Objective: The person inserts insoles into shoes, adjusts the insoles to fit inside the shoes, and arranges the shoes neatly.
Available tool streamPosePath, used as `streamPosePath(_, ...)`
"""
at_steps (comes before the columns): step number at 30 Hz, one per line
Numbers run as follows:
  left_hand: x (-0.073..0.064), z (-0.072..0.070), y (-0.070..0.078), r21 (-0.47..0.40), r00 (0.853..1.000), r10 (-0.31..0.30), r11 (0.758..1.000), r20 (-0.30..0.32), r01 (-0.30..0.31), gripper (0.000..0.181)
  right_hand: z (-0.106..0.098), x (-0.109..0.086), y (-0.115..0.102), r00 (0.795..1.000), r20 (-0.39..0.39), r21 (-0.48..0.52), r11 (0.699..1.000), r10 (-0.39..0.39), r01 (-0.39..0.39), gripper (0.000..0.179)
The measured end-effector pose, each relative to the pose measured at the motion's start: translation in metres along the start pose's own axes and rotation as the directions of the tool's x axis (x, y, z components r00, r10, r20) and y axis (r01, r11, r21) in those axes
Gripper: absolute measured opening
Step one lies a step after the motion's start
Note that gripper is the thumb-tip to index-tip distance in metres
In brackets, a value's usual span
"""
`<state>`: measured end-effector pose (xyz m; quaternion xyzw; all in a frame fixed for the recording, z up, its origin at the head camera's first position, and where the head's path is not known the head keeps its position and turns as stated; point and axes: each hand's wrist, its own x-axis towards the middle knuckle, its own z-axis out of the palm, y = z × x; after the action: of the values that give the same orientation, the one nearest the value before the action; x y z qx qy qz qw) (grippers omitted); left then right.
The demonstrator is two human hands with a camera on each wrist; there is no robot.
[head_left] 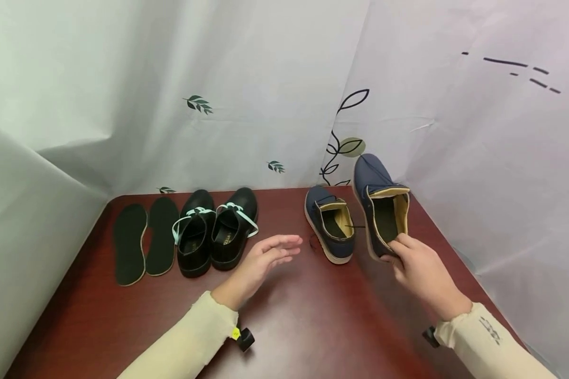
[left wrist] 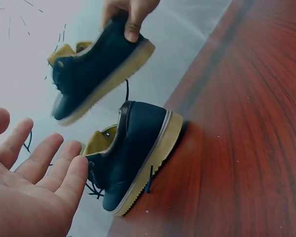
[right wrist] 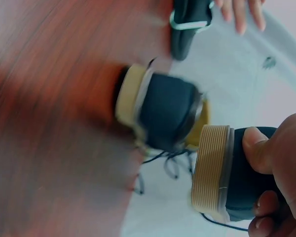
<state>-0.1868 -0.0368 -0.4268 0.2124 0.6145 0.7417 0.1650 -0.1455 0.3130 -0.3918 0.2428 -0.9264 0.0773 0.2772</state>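
A navy shoe with a tan lining (head_left: 378,173) is held up off the table by my right hand (head_left: 422,268), which pinches it at the heel. In the right wrist view the thumb presses the outside of that heel (right wrist: 241,173). Its mate, a second navy shoe (head_left: 339,246), stands on the table just to the left, laces loose. My left hand (head_left: 261,263) hovers over the table between the black shoes and the navy pair, fingers extended and holding nothing. In the left wrist view its palm (left wrist: 34,197) and spread fingers show beside the standing navy shoe (left wrist: 143,133).
Two black shoes with pale mint laces (head_left: 194,258) stand side by side at the back left. Left of them lie two dark insoles (head_left: 130,245). The reddish-brown table (head_left: 294,326) meets white patterned cloth (head_left: 246,105) at its back and sides.
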Motion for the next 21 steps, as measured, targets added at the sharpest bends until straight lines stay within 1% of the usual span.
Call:
streamPosePath(3,-0.005,-0.003,-0.004,0.008,1.000,-0.011,1.000,0.000,0.011,0.040,0.011,-0.003,0.010,0.998,0.049,0.001,0.999,0.042,-0.042,0.024)
streamPosePath(5,-0.005,-0.004,-0.006,0.010,1.000,-0.016,1.000,0.008,0.016,0.039,0.017,-0.004,0.018,0.993,0.091,-0.003,0.997,0.072,-0.072,0.023)
streamPosePath(8,-0.006,-0.005,-0.008,0.010,1.000,-0.019,1.000,0.020,0.019,0.039,0.025,-0.007,0.031,0.982,0.147,-0.014,0.993,0.117,-0.116,0.021)
streamPosePath(11,-0.008,-0.006,-0.010,0.007,0.999,-0.023,1.000,0.028,0.023,0.039,0.034,-0.009,0.041,0.970,0.196,-0.028,0.990,0.142,-0.139,0.019)
streamPosePath(13,-0.009,-0.007,-0.011,0.003,0.999,-0.025,1.000,0.031,0.025,0.040,0.038,-0.010,0.047,0.966,0.212,-0.036,0.989,0.149,-0.145,0.018)
streamPosePath(16,-0.009,-0.007,-0.011,-0.002,0.999,-0.029,1.000,0.035,0.029,0.040,0.043,-0.011,0.051,0.965,0.219,-0.032,0.990,0.142,-0.138,0.017)
streamPosePath(21,-0.011,-0.007,-0.012,0.006,0.999,-0.039,0.999,0.031,0.039,0.039,0.052,-0.007,0.046,0.966,0.232,-0.001,0.993,0.113,-0.116,0.017)
